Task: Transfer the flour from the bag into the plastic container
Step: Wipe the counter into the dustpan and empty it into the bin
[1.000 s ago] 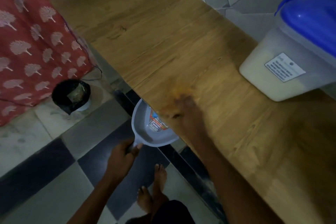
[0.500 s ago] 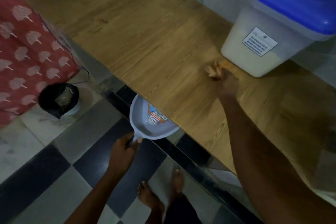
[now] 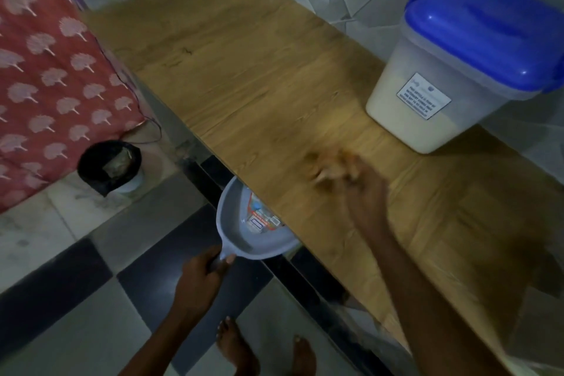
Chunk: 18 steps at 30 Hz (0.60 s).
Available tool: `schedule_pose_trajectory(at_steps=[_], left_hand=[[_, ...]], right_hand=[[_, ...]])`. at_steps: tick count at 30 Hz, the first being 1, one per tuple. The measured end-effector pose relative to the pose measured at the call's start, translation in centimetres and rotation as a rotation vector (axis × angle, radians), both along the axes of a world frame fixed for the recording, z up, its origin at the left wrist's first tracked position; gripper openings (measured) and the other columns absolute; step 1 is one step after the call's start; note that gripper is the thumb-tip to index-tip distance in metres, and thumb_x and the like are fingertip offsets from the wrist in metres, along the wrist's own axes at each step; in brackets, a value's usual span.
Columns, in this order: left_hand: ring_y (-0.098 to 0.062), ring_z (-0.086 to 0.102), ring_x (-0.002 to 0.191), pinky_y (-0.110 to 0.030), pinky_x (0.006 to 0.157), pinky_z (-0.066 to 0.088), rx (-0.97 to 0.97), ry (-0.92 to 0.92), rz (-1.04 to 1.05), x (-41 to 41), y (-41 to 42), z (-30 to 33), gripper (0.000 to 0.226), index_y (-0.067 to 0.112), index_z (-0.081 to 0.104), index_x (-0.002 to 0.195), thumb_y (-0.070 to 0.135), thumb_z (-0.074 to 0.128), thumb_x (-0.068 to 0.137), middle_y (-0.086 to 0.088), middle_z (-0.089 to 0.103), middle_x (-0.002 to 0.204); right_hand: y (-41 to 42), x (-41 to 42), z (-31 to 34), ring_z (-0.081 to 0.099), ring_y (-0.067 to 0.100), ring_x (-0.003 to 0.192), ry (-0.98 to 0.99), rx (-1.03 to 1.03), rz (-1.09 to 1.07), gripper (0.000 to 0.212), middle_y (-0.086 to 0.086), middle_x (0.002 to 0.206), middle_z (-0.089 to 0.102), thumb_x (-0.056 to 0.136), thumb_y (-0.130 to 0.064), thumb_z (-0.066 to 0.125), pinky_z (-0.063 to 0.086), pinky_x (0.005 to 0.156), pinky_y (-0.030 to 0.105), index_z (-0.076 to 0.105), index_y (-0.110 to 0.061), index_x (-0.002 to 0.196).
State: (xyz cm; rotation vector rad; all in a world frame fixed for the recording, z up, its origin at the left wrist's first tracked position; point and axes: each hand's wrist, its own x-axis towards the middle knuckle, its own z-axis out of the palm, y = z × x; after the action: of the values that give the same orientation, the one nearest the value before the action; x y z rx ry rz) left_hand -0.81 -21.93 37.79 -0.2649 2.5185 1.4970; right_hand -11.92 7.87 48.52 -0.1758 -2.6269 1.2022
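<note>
A clear plastic container with a blue lid stands shut at the table's far right, with pale flour filling its lower part. My left hand grips the handle of a grey dustpan, which is held just under the near edge of the wooden table. My right hand lies on the tabletop left of the container, blurred by motion, its fingers stretched toward the table's middle. No flour bag is in view.
A small bin lined with a black bag stands on the tiled floor to the left. Red patterned cloth hangs beside it. My bare feet are on the floor below the dustpan. A tiled wall backs the table.
My right hand swept from the table edge above the dustpan out toward the container, and now sits a little nearer the edge again. The left hand kept the dustpan under the edge.
</note>
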Motion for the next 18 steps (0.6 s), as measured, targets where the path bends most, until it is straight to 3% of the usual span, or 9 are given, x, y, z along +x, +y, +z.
schedule_pose_trajectory(at_steps=[2, 4, 6, 8, 11, 14, 17, 18], left_hand=[[-0.004, 0.048, 0.052, -0.034, 0.056, 0.039, -0.001, 0.000, -0.011, 0.3, 1.0, 0.6, 0.039, 0.022, 0.061, 0.070, 0.053, 0.055, 0.094, 0.001, 0.055, 0.056], [-0.003, 0.050, 0.053, -0.034, 0.056, 0.040, -0.024, -0.010, -0.025, 0.6, 2.1, 0.8, 0.036, 0.024, 0.060, 0.068, 0.042, 0.059, 0.099, 0.007, 0.058, 0.057], [-0.002, 0.051, 0.054, -0.033, 0.057, 0.041, -0.035, -0.025, -0.018, 1.3, 2.9, 0.6, 0.033, 0.025, 0.061, 0.068, 0.035, 0.061, 0.099, 0.007, 0.059, 0.058], [-0.002, 0.054, 0.057, -0.035, 0.059, 0.044, -0.030, -0.033, 0.004, 1.8, 3.1, 0.3, 0.032, 0.027, 0.062, 0.069, 0.040, 0.062, 0.098, 0.008, 0.061, 0.060], [-0.008, 0.061, 0.062, -0.040, 0.062, 0.050, -0.062, -0.036, 0.011, 2.7, 3.6, 0.6, 0.027, 0.037, 0.064, 0.073, 0.049, 0.059, 0.096, 0.010, 0.065, 0.064], [-0.005, 0.061, 0.059, -0.037, 0.059, 0.048, -0.077, -0.040, 0.003, 3.3, 4.4, 0.8, 0.027, 0.040, 0.064, 0.072, 0.042, 0.060, 0.099, 0.006, 0.066, 0.064], [-0.011, 0.056, 0.055, -0.046, 0.058, 0.048, -0.100, -0.040, -0.007, 3.9, 4.8, 0.5, 0.039, 0.026, 0.061, 0.074, 0.060, 0.052, 0.091, -0.003, 0.062, 0.061], [-0.011, 0.055, 0.054, -0.045, 0.057, 0.047, -0.116, -0.040, -0.006, 4.1, 4.9, 0.3, 0.041, 0.025, 0.061, 0.072, 0.061, 0.051, 0.089, -0.003, 0.061, 0.059]], right_hand=[[4.9, -4.5, -0.7, 0.065, 0.015, 0.100, 0.071, 0.156, -0.169, 0.041, 0.004, 0.108, 0.073, 0.080, 0.000, 0.054, 0.044, 0.091, 0.017, 0.071, -0.005, 0.117], [7.8, -7.2, -2.4, 0.064, 0.039, 0.106, -0.038, 0.312, -0.181, 0.039, 0.021, 0.113, 0.069, 0.084, -0.015, 0.054, 0.048, 0.094, 0.039, 0.069, -0.002, 0.118], [8.2, -7.3, -4.4, 0.055, 0.049, 0.117, -0.197, 0.436, -0.095, 0.058, 0.030, 0.126, 0.060, 0.085, -0.027, 0.033, 0.045, 0.101, 0.053, 0.063, -0.001, 0.127], [5.8, -4.6, -5.9, 0.043, 0.048, 0.134, -0.282, 0.493, 0.030, 0.073, 0.028, 0.146, 0.048, 0.083, -0.034, 0.018, 0.038, 0.111, 0.054, 0.056, -0.008, 0.140], [0.2, 2.9, -6.8, 0.053, 0.039, 0.131, -0.138, 0.320, 0.280, 0.040, 0.019, 0.137, 0.060, 0.085, -0.016, 0.057, 0.043, 0.108, 0.057, 0.071, -0.006, 0.121], [-2.8, 8.2, -5.5, 0.061, 0.016, 0.117, -0.208, -0.024, 0.479, 0.045, 0.000, 0.123, 0.068, 0.079, 0.006, 0.056, 0.049, 0.104, 0.044, 0.074, -0.013, 0.115], [-0.8, 8.2, -3.0, 0.071, 0.009, 0.090, -0.275, -0.431, 0.232, 0.034, -0.007, 0.095, 0.074, 0.087, 0.010, 0.053, 0.057, 0.082, 0.028, 0.074, -0.016, 0.097], [0.8, 7.7, -1.8, 0.070, 0.001, 0.086, -0.222, -0.458, 0.122, 0.038, -0.009, 0.091, 0.074, 0.089, 0.012, 0.052, 0.056, 0.081, 0.022, 0.073, -0.018, 0.095]])
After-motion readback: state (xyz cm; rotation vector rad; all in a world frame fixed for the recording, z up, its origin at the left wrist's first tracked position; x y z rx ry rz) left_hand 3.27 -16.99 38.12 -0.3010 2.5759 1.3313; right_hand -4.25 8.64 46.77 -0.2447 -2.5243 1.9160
